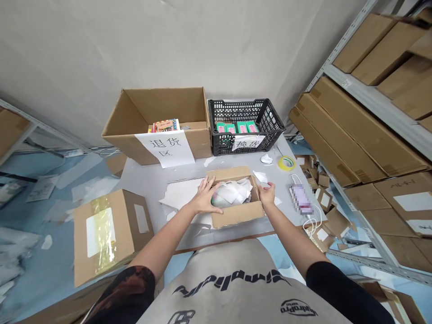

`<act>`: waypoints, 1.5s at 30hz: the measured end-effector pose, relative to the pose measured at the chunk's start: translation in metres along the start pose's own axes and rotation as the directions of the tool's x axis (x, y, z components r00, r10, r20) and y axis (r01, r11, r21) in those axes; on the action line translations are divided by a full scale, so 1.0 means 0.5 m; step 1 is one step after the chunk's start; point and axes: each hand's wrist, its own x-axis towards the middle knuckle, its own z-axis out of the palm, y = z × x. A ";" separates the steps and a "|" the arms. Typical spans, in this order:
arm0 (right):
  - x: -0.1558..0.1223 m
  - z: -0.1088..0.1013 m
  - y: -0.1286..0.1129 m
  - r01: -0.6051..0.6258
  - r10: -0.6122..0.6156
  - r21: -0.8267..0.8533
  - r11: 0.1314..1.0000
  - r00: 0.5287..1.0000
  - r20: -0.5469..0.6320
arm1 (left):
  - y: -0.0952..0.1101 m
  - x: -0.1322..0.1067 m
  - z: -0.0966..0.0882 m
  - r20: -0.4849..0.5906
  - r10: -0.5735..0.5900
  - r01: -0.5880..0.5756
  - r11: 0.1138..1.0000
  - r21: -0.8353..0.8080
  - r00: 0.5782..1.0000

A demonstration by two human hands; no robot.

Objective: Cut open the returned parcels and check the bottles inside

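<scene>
Well, head view: open carton (238,217), white wrapping (234,191) inside, at black crate's (222,146) six o'clock. I see left hand (204,197) at carton's nine, fingers spread; right hand (267,194) at three, whether pinching wall I cannot tell.

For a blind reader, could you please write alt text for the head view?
A person's left hand and right hand are at opposite ends of an open cardboard box containing white wrapping on a grey table, before a larger carton and black crate.
</scene>
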 end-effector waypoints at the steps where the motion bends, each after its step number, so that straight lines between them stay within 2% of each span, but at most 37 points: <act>1: -0.002 -0.001 0.004 -0.001 0.000 -0.054 0.999 1.000 -0.018 | -0.004 -0.001 -0.003 0.019 0.021 -0.021 1.000 0.006 1.000; 3: -0.001 -0.010 0.003 0.039 -0.045 -0.218 0.975 0.999 -0.023 | -0.008 0.000 -0.007 0.032 0.049 -0.049 0.999 0.014 0.998; 5: 0.009 -0.031 -0.013 0.132 -0.130 -0.383 0.914 0.991 0.031 | -0.009 0.003 -0.007 0.029 0.047 -0.048 0.999 0.021 0.998; 9: 0.024 -0.085 -0.076 0.322 -0.300 -0.568 0.758 0.944 0.134 | -0.011 0.008 -0.002 0.034 0.031 -0.032 0.999 0.040 0.999; 11: 0.011 -0.091 -0.110 0.461 -0.324 -0.605 0.649 0.887 0.328 | -0.014 0.009 0.000 0.031 0.037 -0.039 0.998 0.044 0.999; 13: -0.013 -0.072 -0.135 0.592 -0.202 -0.583 0.556 0.777 0.596 | -0.016 0.009 0.002 0.031 0.036 -0.037 0.998 0.046 0.999; 15: -0.033 -0.039 -0.151 0.653 -0.061 -0.561 0.509 0.678 0.733 | -0.017 0.008 0.004 0.037 0.029 -0.031 0.998 0.050 0.999; 17: -0.042 -0.005 -0.159 0.659 -0.014 -0.564 0.497 0.656 0.754 | -0.016 0.008 0.004 0.040 0.036 -0.038 0.998 0.053 0.999; 19: -0.038 0.018 -0.165 0.658 -0.018 -0.563 0.500 0.658 0.753 | -0.015 0.006 0.002 0.034 0.050 -0.052 0.997 0.054 0.998; 21: -0.027 0.030 -0.171 0.678 -0.054 -0.518 0.521 0.632 0.773 | -0.013 0.005 -0.004 0.027 0.057 -0.058 0.997 0.050 0.998; 22: -0.022 0.035 -0.174 0.699 -0.092 -0.466 0.543 0.600 0.794 | -0.012 0.004 -0.008 0.026 0.056 -0.057 0.997 0.043 0.998; 26: -0.001 0.058 -0.174 0.774 -0.268 -0.192 0.603 0.423 0.866 | 0.002 0.000 -0.022 -0.019 0.065 -0.064 0.997 0.040 0.998; 30: 0.010 0.079 -0.154 0.809 -0.332 -0.121 0.575 0.366 0.869 | 0.032 0.005 -0.021 -0.129 0.204 -0.178 0.965 0.191 0.970; 33: 0.009 0.077 -0.139 0.848 -0.335 -0.097 0.522 0.309 0.890 | 0.049 0.021 -0.020 -0.150 0.299 -0.245 0.922 0.300 0.942; 34: 0.007 0.073 -0.135 0.854 -0.327 -0.098 0.510 0.299 0.896 | 0.050 0.027 -0.022 -0.144 0.302 -0.243 0.913 0.327 0.942; 36: 0.003 0.065 -0.131 0.851 -0.304 -0.121 0.511 0.310 0.901 | 0.046 0.039 -0.025 -0.139 0.256 -0.190 0.911 0.367 0.957; 40: 0.001 0.061 -0.126 0.813 -0.169 -0.264 0.519 0.401 0.901 | 0.027 0.049 -0.022 -0.160 0.136 -0.068 0.926 0.373 0.978; 43: 0.003 0.077 -0.122 0.789 -0.085 -0.354 0.502 0.453 0.888 | 0.016 0.050 -0.012 -0.125 0.091 -0.042 0.937 0.346 0.988; 45: 0.004 0.088 -0.120 0.778 -0.068 -0.379 0.501 0.471 0.879 | 0.013 0.051 -0.006 -0.096 0.071 -0.035 0.942 0.334 0.993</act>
